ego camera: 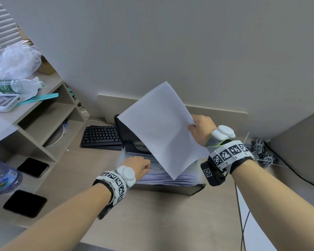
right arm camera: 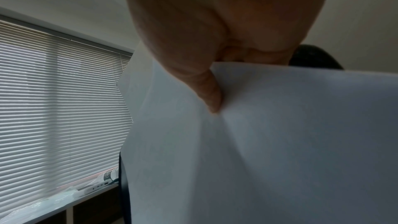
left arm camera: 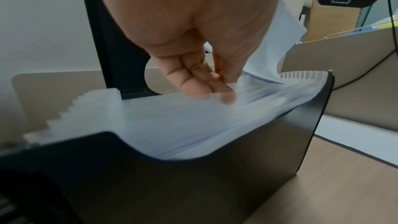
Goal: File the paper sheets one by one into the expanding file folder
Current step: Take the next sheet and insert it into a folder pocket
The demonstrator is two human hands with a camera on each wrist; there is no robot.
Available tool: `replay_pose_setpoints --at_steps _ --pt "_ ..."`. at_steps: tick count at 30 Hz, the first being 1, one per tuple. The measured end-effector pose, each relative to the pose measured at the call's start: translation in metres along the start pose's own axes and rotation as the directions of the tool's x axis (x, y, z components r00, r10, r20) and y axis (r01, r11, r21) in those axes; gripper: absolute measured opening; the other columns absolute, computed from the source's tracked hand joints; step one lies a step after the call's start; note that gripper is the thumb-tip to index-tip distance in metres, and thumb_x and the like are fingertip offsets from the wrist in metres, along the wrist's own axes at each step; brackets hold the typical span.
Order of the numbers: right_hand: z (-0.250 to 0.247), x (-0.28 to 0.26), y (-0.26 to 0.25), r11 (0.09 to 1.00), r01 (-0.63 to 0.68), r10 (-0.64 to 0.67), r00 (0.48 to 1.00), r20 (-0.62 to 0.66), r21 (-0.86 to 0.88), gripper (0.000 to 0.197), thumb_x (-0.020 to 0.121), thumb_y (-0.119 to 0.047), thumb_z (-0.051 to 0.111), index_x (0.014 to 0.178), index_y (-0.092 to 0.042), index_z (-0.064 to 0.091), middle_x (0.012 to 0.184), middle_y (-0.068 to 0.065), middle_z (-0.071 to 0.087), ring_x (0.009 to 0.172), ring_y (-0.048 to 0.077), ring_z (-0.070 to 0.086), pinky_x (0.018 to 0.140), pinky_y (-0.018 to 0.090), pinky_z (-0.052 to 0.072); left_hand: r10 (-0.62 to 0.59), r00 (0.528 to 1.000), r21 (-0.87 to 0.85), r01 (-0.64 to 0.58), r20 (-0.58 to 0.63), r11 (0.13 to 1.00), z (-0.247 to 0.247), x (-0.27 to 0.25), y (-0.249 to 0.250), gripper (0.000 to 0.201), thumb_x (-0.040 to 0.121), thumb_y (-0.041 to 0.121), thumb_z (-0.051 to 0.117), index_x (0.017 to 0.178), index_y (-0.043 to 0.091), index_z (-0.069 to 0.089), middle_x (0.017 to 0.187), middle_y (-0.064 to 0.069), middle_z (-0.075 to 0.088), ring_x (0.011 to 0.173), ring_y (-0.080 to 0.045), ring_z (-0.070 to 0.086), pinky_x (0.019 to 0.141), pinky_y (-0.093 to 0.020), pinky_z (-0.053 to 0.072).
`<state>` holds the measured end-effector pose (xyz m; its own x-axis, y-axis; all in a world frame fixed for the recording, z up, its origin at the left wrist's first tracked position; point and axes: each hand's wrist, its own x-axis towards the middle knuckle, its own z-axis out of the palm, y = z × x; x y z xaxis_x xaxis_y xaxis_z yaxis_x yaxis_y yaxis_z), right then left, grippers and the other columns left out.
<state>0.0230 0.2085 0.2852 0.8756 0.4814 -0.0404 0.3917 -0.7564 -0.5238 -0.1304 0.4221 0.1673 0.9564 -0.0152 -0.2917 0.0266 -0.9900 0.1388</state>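
Matte black plastic forms the front wall of the expanding file folder (left arm camera: 193, 185) on the wood-grain desk (ego camera: 161, 223), its frosted, stair-stepped dividers (left arm camera: 172, 122) thin and springy; the left hand (ego camera: 137, 166) has straight fingers (left arm camera: 202, 81) pressed among them, apparently parting one pocket, though blur hides which. Farther back, the right hand (ego camera: 200, 128) pinches the edge of a limp white paper sheet (ego camera: 161, 131), tilted corner-down over the folder; better to level its lower edge and feed it into a widely spread gap, lest the corner buckle.
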Motion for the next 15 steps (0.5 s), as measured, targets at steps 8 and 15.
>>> replay_pose_setpoints --at_steps 8,15 --pt "-0.001 0.001 0.005 1.000 -0.006 0.006 1.000 -0.009 0.000 0.010 0.082 -0.006 0.044 0.082 -0.005 0.054 0.071 0.011 0.055 0.066 0.029 0.042 0.059 0.033 0.038 0.047 0.999 0.035 -0.048 0.008 0.998 -0.001 -0.005 0.002 0.018 0.096 0.030 0.044 0.104 0.023 0.058 0.109 0.002 0.061 0.099 -0.022 0.059 0.083 -0.034 0.047" --pt "0.002 0.001 0.001 1.000 0.005 -0.005 1.000 -0.013 0.000 0.009 0.081 -0.006 0.044 0.080 -0.004 0.052 0.071 0.014 0.055 0.065 0.029 0.040 0.058 0.032 0.035 -0.104 0.980 -0.002 0.106 0.169 0.994 -0.006 0.006 0.009 0.033 0.092 0.042 0.053 0.121 0.026 0.055 0.117 -0.001 0.065 0.105 -0.027 0.061 0.085 -0.035 0.051"
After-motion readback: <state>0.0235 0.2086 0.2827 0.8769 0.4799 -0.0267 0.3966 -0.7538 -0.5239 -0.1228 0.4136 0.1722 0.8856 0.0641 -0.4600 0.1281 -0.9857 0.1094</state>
